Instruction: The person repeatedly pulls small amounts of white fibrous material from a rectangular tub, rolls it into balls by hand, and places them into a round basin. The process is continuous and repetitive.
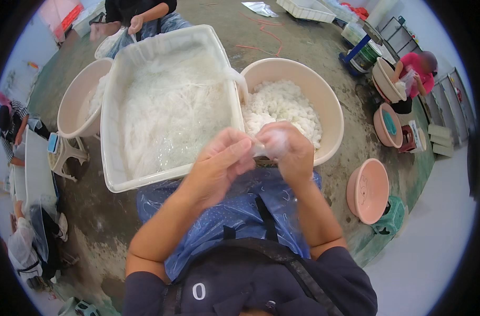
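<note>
My left hand [226, 162] and my right hand [285, 152] are close together over the near edge of a round beige basin [330, 102]. Between them they pinch a whitish, wet strand [259, 148]; motion blurs its outline, and more of it is bunched in my right hand. In the basin lies a heap of white, crinkled, soft pieces [287, 102]. To the left stands a large white rectangular tub [105, 130] with long white stringy material [165, 106] in water. Some of that material [238, 79] hangs over the tub's right rim into the basin.
A co-worker's hands [135, 24] are at the tub's far side. Another beige basin [70, 102] stands left, by a stool [76, 152] with a phone-like device. A pink basin [368, 191] rests on a green stool [394, 217] at right. Other people sit at both sides.
</note>
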{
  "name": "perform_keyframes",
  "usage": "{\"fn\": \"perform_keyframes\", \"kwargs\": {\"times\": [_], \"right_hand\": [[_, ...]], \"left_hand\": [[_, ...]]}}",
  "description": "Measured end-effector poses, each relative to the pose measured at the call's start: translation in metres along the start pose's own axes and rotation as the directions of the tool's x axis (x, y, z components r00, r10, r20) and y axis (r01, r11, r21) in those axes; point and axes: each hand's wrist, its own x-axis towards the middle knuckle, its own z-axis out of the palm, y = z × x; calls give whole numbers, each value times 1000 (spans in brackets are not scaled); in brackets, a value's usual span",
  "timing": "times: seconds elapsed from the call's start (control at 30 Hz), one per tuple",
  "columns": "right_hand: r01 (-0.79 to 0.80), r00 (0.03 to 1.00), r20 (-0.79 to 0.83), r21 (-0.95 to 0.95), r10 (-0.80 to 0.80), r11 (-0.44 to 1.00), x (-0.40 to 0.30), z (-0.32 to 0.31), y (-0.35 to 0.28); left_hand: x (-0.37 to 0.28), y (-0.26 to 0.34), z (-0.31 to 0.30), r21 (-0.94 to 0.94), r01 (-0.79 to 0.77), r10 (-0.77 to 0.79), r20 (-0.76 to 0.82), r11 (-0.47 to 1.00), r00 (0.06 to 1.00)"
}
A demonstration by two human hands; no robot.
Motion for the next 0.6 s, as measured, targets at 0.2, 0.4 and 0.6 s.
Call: {"fn": "perform_keyframes", "kwargs": {"times": [0.2,0.4,0.6], "right_hand": [[-1,991,127,-310,42,951,18,-8,-37],[-354,868,44,754,495,553,8,2,-25],[-298,766,266,954,585,-43,12,7,12]], "left_hand": [[9,2,-7,493,-244,259,38,835,965],[5,-9,-26,312,107,-129,51,944,990],[31,-32,-43,763,-593,439,639,-258,632]]}}
